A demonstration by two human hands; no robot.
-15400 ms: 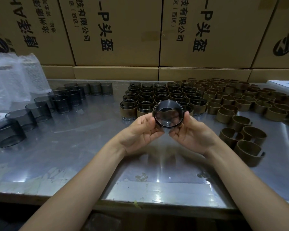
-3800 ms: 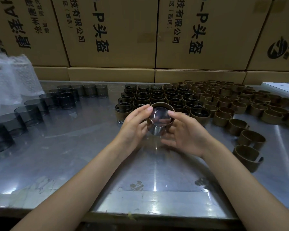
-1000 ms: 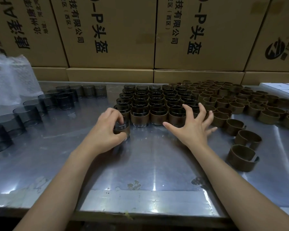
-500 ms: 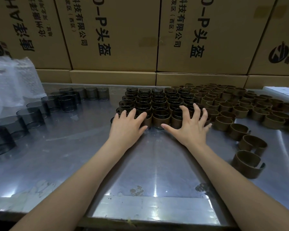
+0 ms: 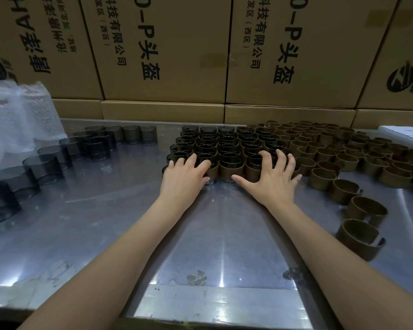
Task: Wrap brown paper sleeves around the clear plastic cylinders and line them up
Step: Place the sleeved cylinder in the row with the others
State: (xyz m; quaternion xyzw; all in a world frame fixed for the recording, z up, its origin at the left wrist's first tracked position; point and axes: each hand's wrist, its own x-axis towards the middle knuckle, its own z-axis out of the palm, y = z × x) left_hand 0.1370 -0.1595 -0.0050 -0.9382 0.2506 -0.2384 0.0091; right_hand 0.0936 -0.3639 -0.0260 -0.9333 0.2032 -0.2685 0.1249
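Standing at a steel worktop (image 5: pixel 105 222), a person has both bare forearms stretched out towards a block of sleeved cylinders (image 5: pixel 224 148). The left hand (image 5: pixel 185 178) lies flat with its fingers (image 5: pixel 191 161) straight and slightly fanned, their tips resting on the rims at the block's near left corner. The right hand (image 5: pixel 271 181) is spread wider, thumb out to the side along the worktop, its fingers (image 5: pixel 281 158) splayed and a little bent over the near right part of the block. Neither hand grips or pinches anything; both simply press against the front row.

The block stands near the middle of the worktop, rows packed tight and touching, each clear cylinder upright with a brown band round its lower part. One wrapped cylinder (image 5: pixel 231 169) shows in the gap between the two hands.

Right of the block, touching it, spreads a crowd of empty sleeves (image 5: pixel 343 148), brown open rings standing on edge. A few looser sleeves (image 5: pixel 359 238) trail towards the near right edge, their split ends showing.

To the left, well apart from the block, bare cylinders (image 5: pixel 43 163) curve in a line from the near left edge back towards the far side. Behind them lies crumpled bubble wrap (image 5: pixel 17 115). Stacked cartons (image 5: pixel 167 48) printed with black characters wall off the far side. A white sheet (image 5: pixel 408 133) pokes in at the far right.
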